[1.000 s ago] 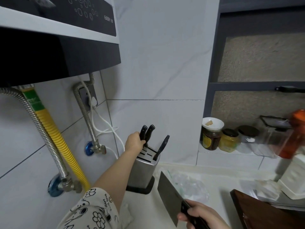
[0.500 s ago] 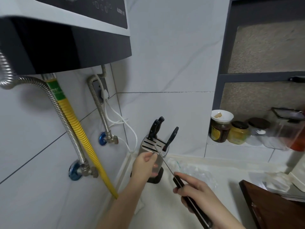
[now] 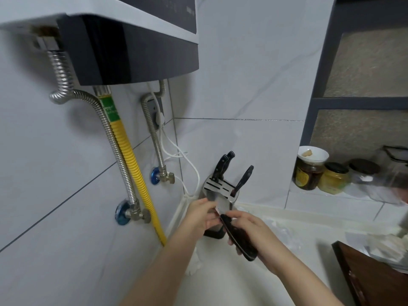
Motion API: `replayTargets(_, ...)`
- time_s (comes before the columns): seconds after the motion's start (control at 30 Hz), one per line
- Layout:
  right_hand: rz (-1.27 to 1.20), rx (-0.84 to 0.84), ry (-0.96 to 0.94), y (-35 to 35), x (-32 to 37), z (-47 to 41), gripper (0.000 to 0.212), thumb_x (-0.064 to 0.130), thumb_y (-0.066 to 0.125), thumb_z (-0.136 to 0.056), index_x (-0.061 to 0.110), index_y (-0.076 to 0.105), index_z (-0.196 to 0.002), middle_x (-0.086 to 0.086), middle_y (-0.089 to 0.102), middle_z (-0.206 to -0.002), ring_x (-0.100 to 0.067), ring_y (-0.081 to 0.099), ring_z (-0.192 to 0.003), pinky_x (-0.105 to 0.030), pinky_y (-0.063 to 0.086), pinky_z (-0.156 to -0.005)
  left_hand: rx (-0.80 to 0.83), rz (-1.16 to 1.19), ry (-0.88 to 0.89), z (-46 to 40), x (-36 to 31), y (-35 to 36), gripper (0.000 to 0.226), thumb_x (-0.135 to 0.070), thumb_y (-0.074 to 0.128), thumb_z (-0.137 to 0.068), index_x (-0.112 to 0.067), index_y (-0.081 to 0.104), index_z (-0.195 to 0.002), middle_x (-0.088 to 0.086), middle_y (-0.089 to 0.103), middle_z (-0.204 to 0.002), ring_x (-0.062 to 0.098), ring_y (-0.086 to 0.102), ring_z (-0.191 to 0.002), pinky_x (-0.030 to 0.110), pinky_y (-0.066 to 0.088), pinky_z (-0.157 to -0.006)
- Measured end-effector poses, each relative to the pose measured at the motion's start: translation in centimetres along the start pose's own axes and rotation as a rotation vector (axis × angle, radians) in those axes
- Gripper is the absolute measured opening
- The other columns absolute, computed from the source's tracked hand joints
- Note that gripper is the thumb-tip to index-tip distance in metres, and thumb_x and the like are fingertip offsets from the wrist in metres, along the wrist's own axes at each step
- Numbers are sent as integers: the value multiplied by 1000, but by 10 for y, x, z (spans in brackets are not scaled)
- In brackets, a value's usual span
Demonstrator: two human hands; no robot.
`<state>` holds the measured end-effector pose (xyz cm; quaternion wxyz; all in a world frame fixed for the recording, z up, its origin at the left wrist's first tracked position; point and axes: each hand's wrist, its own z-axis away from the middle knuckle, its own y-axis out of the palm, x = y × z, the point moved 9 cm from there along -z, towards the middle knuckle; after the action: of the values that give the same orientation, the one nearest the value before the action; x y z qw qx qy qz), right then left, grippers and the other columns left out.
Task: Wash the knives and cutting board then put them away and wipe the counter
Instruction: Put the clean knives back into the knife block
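Gripping the dark handle of the cleaver [image 3: 239, 236], the right hand [image 3: 256, 237] angles its blade toward the knife block [image 3: 217, 195] at the surface's back left corner. The left hand [image 3: 202, 215] pinches the blade near its spine, steadying it against the block. The cleaver looks heavy, stiff and likely wet-slick; hold by handle, fingers off the edge. Three knives [image 3: 223, 167] stand slotted beyond.
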<state>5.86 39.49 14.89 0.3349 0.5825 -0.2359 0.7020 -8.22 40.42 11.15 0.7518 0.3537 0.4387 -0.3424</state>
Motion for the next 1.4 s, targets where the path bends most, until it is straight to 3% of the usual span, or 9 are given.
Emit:
replayTargets(0.13, -297, 174, -48, 13, 8, 8, 42, 0, 39, -80, 1, 57, -118, -23, 69, -102, -34, 69, -87, -35, 57, -66, -82, -18, 26, 0, -6, -4, 37, 0, 54, -91, 3, 50, -127, 18, 69, -76, 17, 66, -51, 24, 51, -42)
replayTargets(0.23, -232, 218, -148, 14, 17, 10, 53, -22, 33, -86, 8, 56, -123, -18, 68, -112, -32, 66, -104, -35, 57, -83, -72, -73, 58, 1, -10, -3, 33, -1, 56, -89, -13, 51, -119, 23, 65, -107, 22, 66, -73, 27, 51, -51)
replayTargets(0.3, -110, 191, -229, 13, 27, 9, 49, -18, 49, -85, 14, 56, -122, -14, 70, -110, -25, 68, -102, -36, 56, -85, -69, -93, 46, 8, -13, -1, 19, 1, 56, -88, -1, 63, -106, 23, 65, -97, 26, 66, -70, 26, 51, -47)
replayTargets(0.4, 32, 64, -276, 6, 32, 5, 40, -13, 60, -82, 13, 60, -113, -7, 70, -100, -14, 70, -86, -30, 58, -74, -86, -34, 8, 12, -16, -3, 15, 5, 56, -89, 14, 63, -97, 24, 65, -75, 22, 65, -46, 24, 50, -39)
replayTargets(0.6, 136, -109, -377, -6, 24, 16, 33, -4, 66, -82, 16, 64, -108, -5, 73, -95, -30, 70, -86, -38, 59, -75, -7, -111, 88, 13, -24, -4, 15, 2, 52, -92, 5, 53, -107, 3, 62, -49, 10, 60, -38, 22, 51, -41)
replayTargets(0.7, 180, -116, -370, -5, 17, 19, 37, -10, 63, -81, 17, 64, -107, -3, 74, -94, -22, 71, -86, -36, 58, -79, 1, -112, 98, 10, -24, -2, 11, 3, 49, -93, -3, 44, -101, -3, 52, -36, 5, 50, -30, 19, 46, -37)
replayTargets(0.93, 158, -133, -355, -7, 17, 16, 36, -10, 63, -81, 17, 64, -105, 0, 74, -94, -24, 70, -84, -45, 56, -81, 40, -126, 105, 2, -24, 0, 11, 2, 49, -94, -6, 43, -88, -3, 50, -36, 6, 51, -32, 25, 52, -43)
replayTargets(1.2, 108, -149, -379, -10, 25, 12, 31, -7, 63, -83, 14, 64, -105, 3, 74, -93, -22, 70, -80, -39, 59, -74, 47, -116, 112, -6, -26, 0, 8, 0, 51, -94, -6, 47, -90, -2, 57, -40, 8, 56, -36, 24, 52, -44)
replayTargets(1.4, 234, -180, -451, -17, 53, -2, 30, 3, 62, -86, 27, 67, -103, -16, 69, -90, -27, 70, -78, -39, 59, -72, 113, -92, 131, -18, -28, 1, 23, -5, 45, -97, 5, 52, -116, 13, 69, -77, 21, 71, -66, 35, 59, -60)
